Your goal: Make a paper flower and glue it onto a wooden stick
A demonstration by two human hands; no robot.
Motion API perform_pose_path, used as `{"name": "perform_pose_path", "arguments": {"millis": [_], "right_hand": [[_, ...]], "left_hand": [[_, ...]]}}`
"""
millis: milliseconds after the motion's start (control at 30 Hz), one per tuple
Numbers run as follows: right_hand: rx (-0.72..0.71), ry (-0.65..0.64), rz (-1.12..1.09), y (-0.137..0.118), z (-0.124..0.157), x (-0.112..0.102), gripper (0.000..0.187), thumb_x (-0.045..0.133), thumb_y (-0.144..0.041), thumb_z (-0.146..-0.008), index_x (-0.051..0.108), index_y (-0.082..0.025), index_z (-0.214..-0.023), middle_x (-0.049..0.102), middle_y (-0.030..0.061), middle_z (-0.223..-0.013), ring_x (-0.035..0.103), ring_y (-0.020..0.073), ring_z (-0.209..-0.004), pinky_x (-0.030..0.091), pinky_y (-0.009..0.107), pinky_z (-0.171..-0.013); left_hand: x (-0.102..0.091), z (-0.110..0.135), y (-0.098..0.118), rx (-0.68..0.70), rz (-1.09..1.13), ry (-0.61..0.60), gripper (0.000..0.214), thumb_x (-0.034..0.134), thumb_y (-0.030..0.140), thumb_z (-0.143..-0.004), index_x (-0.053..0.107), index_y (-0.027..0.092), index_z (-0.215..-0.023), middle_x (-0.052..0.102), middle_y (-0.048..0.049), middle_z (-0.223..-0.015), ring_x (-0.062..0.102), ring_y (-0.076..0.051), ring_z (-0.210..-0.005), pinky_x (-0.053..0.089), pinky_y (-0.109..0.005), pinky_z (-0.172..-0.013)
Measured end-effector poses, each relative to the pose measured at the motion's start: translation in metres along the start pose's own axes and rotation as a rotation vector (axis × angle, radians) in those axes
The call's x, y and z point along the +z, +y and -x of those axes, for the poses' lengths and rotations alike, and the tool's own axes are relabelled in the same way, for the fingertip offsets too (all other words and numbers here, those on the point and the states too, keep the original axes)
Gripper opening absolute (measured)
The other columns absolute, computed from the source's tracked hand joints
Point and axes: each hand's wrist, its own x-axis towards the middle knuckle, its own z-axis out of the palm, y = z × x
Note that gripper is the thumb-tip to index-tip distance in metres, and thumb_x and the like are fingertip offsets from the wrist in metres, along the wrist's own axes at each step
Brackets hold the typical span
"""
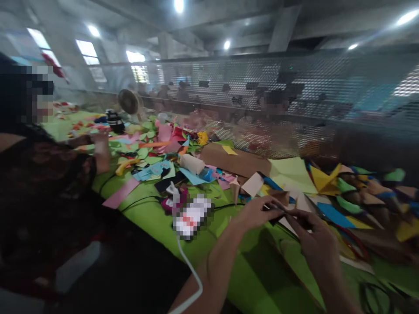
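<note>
My left hand [258,213] and my right hand [312,231] are close together above the green tabletop [242,270]. Both are closed, with fingertips pinched around a small, thin, dark piece whose kind is too blurred to name. Beyond and beside them lie loose sheets and scraps, among them a blue piece [334,213], a pale beige piece [253,185] and a large pale yellow-green sheet [291,174]. Left of my left forearm rests a phone [192,217] with its screen pixelated.
A white cable [196,279] runs past my left arm. A beige roll [191,164], a brown sheet [235,161] and a heap of coloured scraps [160,135] cover the table's far side. Another person [42,174] sits at left. A mesh partition [235,96] stands behind the table.
</note>
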Motion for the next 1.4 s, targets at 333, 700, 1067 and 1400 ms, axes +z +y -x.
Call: {"name": "perform_pose_path", "arguments": {"millis": [333, 700, 1067, 1400], "right_hand": [[0.264, -0.105, -0.646, 0.001, -0.001, 0.009, 0.038, 0.083, -0.038, -0.060, 0.073, -0.026, -0.094, 0.068, 0.0002, -0.095, 0.059, 0.0197, -0.099, 0.044, 0.030, -0.087], [0.300, -0.153, -0.795, -0.009, 0.007, 0.015, 0.036, 0.081, -0.047, -0.073, 0.076, -0.026, -0.102, 0.077, 0.0059, -0.102, 0.070, 0.0202, -0.087, 0.055, 0.036, -0.086], [-0.144, -0.388, -0.323, -0.031, 0.040, 0.028, 0.054, 0.043, -0.051, -0.099, 0.043, -0.032, -0.150, 0.038, 0.0008, -0.159, 0.028, 0.0257, -0.149, 0.019, 0.047, -0.123], [-0.289, -0.481, -0.183, -0.032, 0.038, 0.024, 0.059, 0.037, -0.056, -0.099, 0.032, -0.035, -0.155, 0.033, -0.0016, -0.161, 0.022, 0.0271, -0.151, 0.008, 0.053, -0.124]], "left_hand": [[-0.067, -0.002, -0.006, -0.332, -0.536, 0.704, 0.018, 0.056, 0.018, -0.086, 0.068, 0.020, -0.099, 0.069, -0.0188, -0.114, 0.052, -0.040, -0.125, 0.031, -0.061, -0.107], [0.016, -0.013, 0.014, -0.097, 0.552, 0.626, 0.024, 0.061, 0.034, -0.088, 0.068, 0.024, -0.108, 0.066, -0.0078, -0.128, 0.056, -0.024, -0.128, 0.042, -0.037, -0.109], [0.036, -0.026, 0.024, -0.316, 1.127, 0.644, 0.044, 0.032, 0.047, -0.100, 0.060, 0.017, -0.114, 0.072, -0.0136, -0.113, 0.064, -0.024, -0.119, 0.048, -0.040, -0.104], [0.016, -0.026, 0.016, -0.246, 1.146, 0.650, 0.048, 0.028, 0.058, -0.097, 0.057, 0.022, -0.110, 0.067, -0.0126, -0.128, 0.059, -0.023, -0.125, 0.047, -0.041, -0.105]]}}
